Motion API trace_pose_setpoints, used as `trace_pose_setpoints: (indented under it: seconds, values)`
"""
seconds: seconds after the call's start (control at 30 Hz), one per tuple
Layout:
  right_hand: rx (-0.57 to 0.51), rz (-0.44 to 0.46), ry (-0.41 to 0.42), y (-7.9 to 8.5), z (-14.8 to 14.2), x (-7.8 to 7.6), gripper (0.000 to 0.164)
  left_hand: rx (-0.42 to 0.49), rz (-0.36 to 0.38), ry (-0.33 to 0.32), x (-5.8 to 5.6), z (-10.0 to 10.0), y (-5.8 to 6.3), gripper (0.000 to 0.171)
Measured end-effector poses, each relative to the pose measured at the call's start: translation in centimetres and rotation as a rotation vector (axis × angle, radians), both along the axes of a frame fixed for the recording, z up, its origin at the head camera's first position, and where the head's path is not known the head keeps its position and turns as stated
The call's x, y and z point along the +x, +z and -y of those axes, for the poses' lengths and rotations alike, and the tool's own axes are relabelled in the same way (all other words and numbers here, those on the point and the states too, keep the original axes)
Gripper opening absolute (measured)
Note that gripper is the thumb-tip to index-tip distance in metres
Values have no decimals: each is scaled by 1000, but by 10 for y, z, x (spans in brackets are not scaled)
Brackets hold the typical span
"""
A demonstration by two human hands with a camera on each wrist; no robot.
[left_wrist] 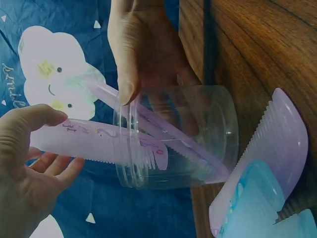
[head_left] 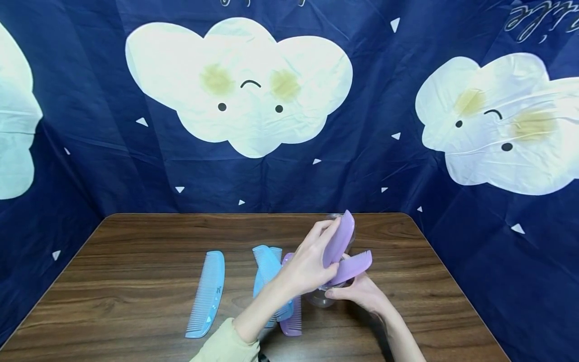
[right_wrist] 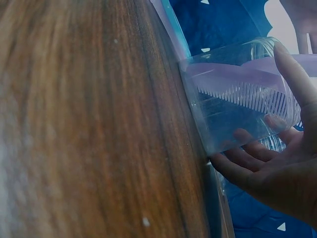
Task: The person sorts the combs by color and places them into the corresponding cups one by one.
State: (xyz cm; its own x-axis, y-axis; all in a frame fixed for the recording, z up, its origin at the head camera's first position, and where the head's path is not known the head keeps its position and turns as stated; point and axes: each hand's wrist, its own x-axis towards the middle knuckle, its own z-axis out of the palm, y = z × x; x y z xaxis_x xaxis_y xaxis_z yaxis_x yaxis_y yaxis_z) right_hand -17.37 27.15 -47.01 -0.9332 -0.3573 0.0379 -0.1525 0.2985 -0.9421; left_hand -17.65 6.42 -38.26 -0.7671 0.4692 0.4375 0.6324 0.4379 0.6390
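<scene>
My left hand (head_left: 312, 259) pinches a purple comb (left_wrist: 79, 141) between thumb and fingers; the comb's lower end is inside the mouth of a clear plastic jar (left_wrist: 218, 106). A second purple comb (head_left: 355, 267) leans in the jar, its bottom end low against the wall and its top sticking out past the rim. Around the jar's far side curls my right hand (right_wrist: 287, 163), thumb up at the rim and fingers along the wall. In the head view the hands and combs hide much of the jar.
Just left of the jar, several blue combs (head_left: 268, 264) overlap a purple comb (head_left: 296, 322) on the wooden table (head_left: 135, 281). One blue comb (head_left: 219, 281) lies apart, farther left. Behind the held comb shows a clear rounded edge (head_left: 334, 216). A blue cloud-print cloth (head_left: 375, 166) hangs around the table.
</scene>
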Motion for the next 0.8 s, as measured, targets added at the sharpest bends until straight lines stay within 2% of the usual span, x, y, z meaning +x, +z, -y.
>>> trace_pose_setpoints:
  seconds: [0.2, 0.57, 0.8]
  values:
    - [-10, 2, -6, 1, 0, 1, 77, -38, -9, -12, -1, -1, -4, 88]
    - [47, 45, -47, 4, 1, 3, 71, -94, 11, -34, 0, -2, -11, 91]
    - [45, 16, -68, 2, 2, 2, 90, -48, 30, -8, -5, 7, -13, 84]
